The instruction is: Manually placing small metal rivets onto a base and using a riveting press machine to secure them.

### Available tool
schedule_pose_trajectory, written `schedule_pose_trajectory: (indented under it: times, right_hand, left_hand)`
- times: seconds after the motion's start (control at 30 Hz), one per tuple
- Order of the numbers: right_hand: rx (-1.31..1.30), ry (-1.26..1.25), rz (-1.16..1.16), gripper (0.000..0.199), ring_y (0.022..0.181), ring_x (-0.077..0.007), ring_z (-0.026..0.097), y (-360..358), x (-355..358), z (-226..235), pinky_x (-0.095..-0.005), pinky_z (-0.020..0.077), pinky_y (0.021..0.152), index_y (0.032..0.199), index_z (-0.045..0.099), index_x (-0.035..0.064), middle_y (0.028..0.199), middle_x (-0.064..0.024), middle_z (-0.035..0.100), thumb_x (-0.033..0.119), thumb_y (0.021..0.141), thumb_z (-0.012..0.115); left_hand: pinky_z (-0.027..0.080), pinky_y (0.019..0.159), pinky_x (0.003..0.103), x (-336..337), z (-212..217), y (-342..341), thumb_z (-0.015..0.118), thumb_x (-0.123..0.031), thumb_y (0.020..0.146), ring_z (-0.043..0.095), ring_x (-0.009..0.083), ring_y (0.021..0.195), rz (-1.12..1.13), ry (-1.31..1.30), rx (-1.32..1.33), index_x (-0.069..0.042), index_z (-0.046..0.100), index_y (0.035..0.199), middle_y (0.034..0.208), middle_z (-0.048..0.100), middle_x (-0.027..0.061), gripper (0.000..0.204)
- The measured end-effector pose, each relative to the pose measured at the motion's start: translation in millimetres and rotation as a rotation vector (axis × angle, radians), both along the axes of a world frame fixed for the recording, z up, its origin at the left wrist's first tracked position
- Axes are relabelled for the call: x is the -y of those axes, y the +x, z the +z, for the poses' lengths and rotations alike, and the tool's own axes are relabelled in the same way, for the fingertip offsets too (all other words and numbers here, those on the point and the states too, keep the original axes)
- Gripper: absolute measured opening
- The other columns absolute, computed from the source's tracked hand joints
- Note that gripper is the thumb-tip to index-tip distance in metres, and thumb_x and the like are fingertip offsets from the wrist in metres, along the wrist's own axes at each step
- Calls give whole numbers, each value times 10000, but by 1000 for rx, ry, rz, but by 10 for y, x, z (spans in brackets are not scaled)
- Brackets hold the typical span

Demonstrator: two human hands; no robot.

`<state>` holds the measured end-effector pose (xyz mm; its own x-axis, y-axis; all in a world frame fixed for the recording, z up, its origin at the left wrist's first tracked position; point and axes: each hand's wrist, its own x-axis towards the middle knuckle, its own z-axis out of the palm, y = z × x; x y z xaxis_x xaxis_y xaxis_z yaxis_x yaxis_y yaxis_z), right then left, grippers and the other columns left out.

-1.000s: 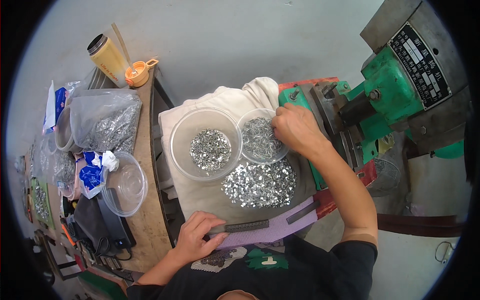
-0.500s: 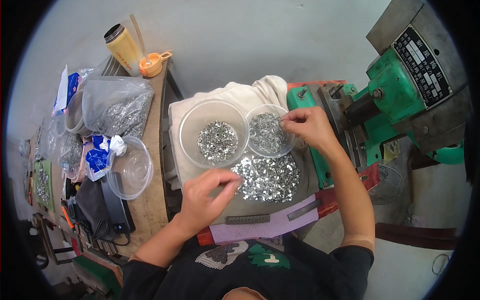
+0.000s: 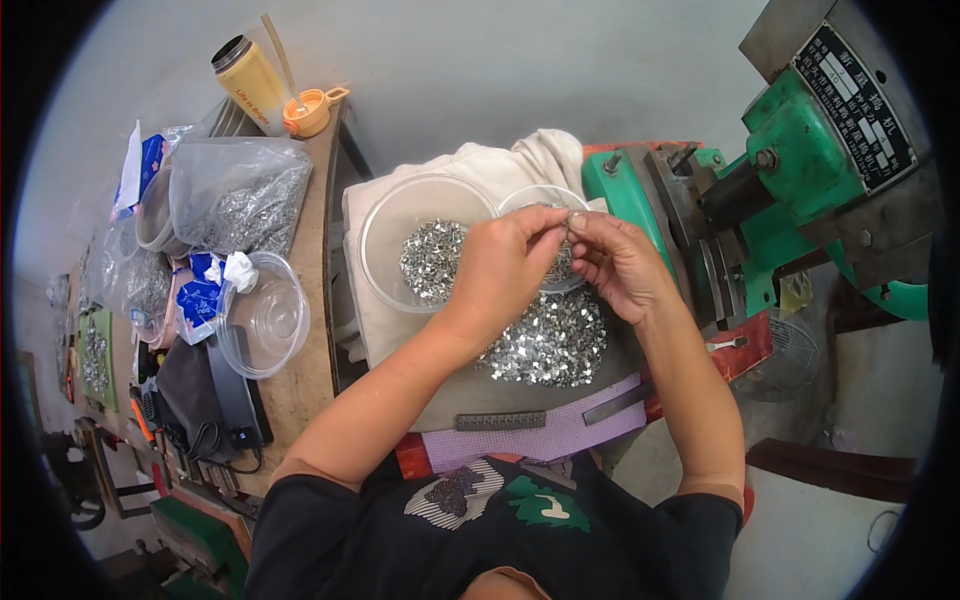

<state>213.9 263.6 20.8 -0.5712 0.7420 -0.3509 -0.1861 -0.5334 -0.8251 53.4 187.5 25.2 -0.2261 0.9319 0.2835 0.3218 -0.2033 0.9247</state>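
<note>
My left hand (image 3: 506, 262) and my right hand (image 3: 622, 262) meet at their fingertips over the small clear tub (image 3: 540, 194). Both are closed in a pinch; what sits between the fingers is too small to make out. That tub holds thin silvery metal pins, mostly covered by the hands. To its left stands a larger clear tub (image 3: 374, 235) with small metal pieces (image 3: 430, 258) on its bottom. Just below my hands, a loose heap of shiny flat metal bits (image 3: 552, 345) lies on the cloth-covered work surface.
A green press (image 3: 800, 160) stands at the right. Along the near edge lie a purple mat (image 3: 530, 436) and a dark metal strip (image 3: 500, 420). The wooden bench (image 3: 312, 400) at left carries an empty tub (image 3: 300, 325), a bag of metal parts (image 3: 250, 205) and a yellow bottle (image 3: 250, 85).
My left hand has moved up and right from beside the heap to meet my right hand. The right hand stays over the small tub, its wrist turned. The view has shifted slightly.
</note>
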Motion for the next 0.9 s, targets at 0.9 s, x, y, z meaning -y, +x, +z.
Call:
schedule_pose_trajectory:
  times: [0.9]
  right_hand:
    - [158, 295, -295, 173, 681, -77, 595, -262, 127, 45, -258, 558, 650, 1010, 730, 14, 836, -24, 680, 167, 963, 666]
  left_hand:
    - [544, 682, 260, -287, 131, -122, 685, -50, 848, 680, 109, 741, 23, -105, -106, 53, 742, 957, 831, 747, 109, 160]
